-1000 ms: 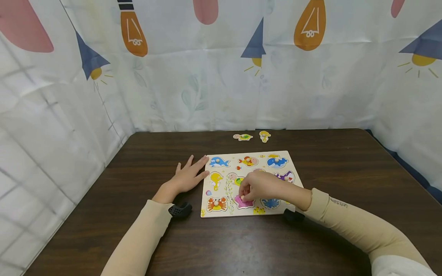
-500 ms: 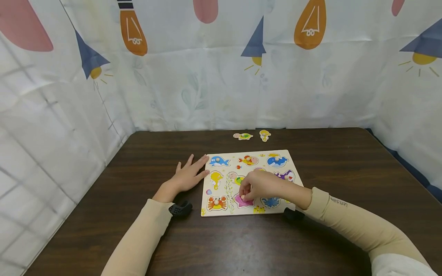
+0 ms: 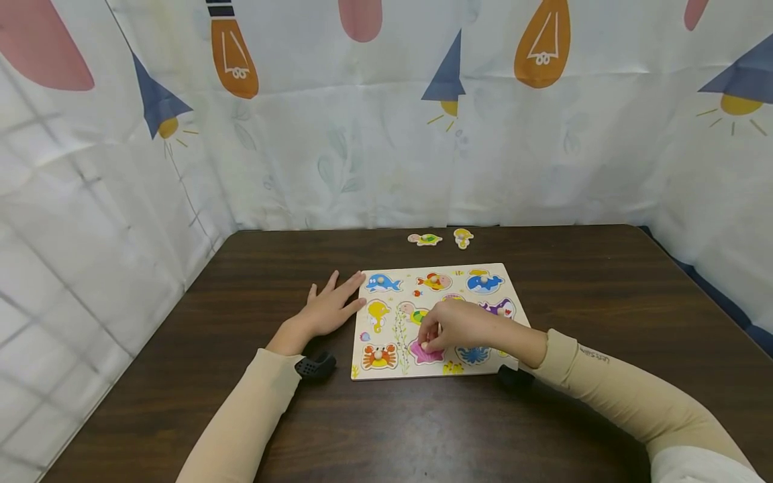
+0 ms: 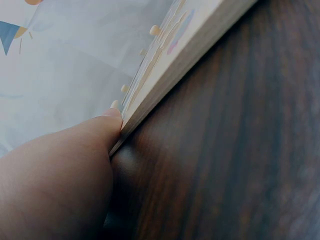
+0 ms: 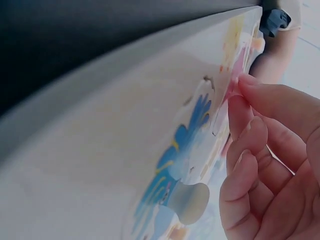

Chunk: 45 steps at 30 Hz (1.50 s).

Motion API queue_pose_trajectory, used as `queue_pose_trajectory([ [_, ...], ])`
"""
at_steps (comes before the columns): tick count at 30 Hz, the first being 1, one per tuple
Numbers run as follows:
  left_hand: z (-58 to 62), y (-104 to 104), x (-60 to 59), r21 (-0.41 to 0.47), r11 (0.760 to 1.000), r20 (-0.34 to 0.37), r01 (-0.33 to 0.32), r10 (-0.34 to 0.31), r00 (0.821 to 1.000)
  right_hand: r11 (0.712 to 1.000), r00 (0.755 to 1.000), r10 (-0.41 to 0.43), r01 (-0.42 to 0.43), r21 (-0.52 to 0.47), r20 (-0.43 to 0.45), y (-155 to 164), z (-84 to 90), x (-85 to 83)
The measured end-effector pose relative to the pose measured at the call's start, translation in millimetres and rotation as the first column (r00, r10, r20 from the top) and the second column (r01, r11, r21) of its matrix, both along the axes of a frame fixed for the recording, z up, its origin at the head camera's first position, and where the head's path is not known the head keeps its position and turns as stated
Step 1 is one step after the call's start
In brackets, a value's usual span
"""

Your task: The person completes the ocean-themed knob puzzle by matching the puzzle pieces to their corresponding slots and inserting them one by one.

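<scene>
A wooden knob puzzle board (image 3: 423,373) with sea animals lies on the dark table. My right hand (image 3: 455,325) is over it and pinches the knob of the pink starfish piece (image 3: 426,354) at the lower middle. In the right wrist view, thumb and fingertips meet at the pink piece (image 5: 235,75), and the blue octopus-like piece (image 5: 172,155) with its knob is nearer. My left hand (image 3: 322,310) lies with spread fingers against the board's left edge. In the left wrist view, the thumb (image 4: 112,122) touches that edge. The board's centre is partly hidden by my right hand.
Beyond the board lie a loose turtle piece (image 3: 425,239) and a yellow seahorse piece (image 3: 463,239). Crab (image 3: 379,356), dolphin (image 3: 383,282) and whale (image 3: 484,282) pieces with knobs sit on the board. A patterned curtain (image 3: 386,154) hangs behind the table (image 3: 290,255).
</scene>
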State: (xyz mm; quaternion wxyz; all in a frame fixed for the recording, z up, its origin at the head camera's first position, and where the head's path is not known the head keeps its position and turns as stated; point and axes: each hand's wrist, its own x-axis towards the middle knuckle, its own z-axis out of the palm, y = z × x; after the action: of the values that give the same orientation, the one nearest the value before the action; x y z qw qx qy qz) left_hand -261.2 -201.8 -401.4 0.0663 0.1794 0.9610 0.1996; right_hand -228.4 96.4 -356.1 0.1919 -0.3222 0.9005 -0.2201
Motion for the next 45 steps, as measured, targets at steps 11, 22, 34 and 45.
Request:
queue_pose_trajectory([
  [11, -0.4, 0.6, 2.4, 0.013, 1.000, 0.002, 0.005, -0.005, 1.000, 0.999, 0.999, 0.026, -0.027, -0.027, -0.042, 5.8, 4.4, -1.1],
  [22, -0.4, -0.4, 3.5, 0.013, 1.000, 0.001, -0.002, 0.002, 1.000, 0.990, 0.991, 0.004, -0.023, -0.143, -0.135, 22.9, 28.7, -19.3],
  [34, 0.9, 1.1, 3.4, 0.004, 1.000, 0.005, 0.000, 0.000, 1.000, 0.956, 0.966, -0.135, 0.067, -0.287, -0.222, 42.4, 39.4, -52.0],
  [45, -1.6, 0.2, 0.5, 0.003, 1.000, -0.010, 0.002, -0.002, 1.000, 0.892, 0.942, -0.294, 0.209, -0.401, -0.163, 51.5, 33.8, -91.4],
])
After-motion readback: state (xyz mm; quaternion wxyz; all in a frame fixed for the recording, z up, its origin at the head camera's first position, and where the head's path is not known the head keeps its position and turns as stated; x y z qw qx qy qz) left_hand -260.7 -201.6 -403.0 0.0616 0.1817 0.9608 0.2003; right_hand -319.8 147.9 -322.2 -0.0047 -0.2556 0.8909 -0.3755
